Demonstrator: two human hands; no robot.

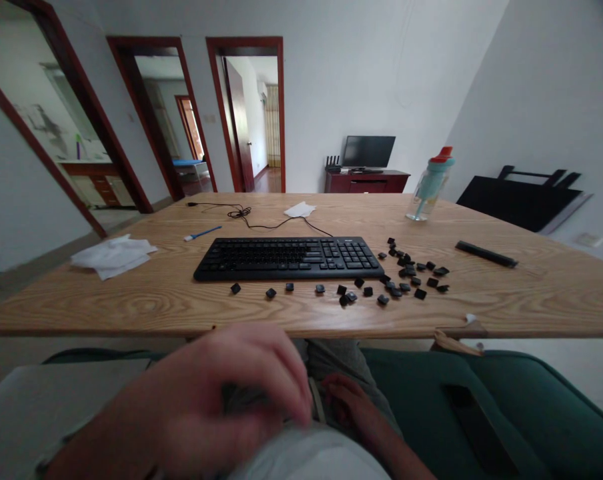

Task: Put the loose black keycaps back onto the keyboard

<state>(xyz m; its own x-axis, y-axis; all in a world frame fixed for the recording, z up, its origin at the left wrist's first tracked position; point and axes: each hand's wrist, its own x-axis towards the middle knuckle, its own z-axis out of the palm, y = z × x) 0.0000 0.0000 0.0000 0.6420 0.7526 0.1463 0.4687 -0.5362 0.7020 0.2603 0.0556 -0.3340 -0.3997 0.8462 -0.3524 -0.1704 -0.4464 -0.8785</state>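
Observation:
My left hand (241,387) is raised close to the camera, in front of the table edge, blurred by motion. Its fingers bend down toward the thumb; whether anything is between them cannot be made out. Low over my lap rests my right hand (349,403), fingers loosely bent and apart, with no object visible in it. Beyond both hands a black keyboard (286,274) lies on the wooden table (156,310), some of its keys off in the middle section. Loose black keycaps (404,272) are scattered in front of it and to its right.
A blue brush (204,233) and white tissues (114,255) lie at left. Behind the keyboard are its coiled cable (239,212) and a paper piece (300,210). At right stand a water bottle (430,185) and a black strip (485,254). A phone (476,427) lies on the green seat.

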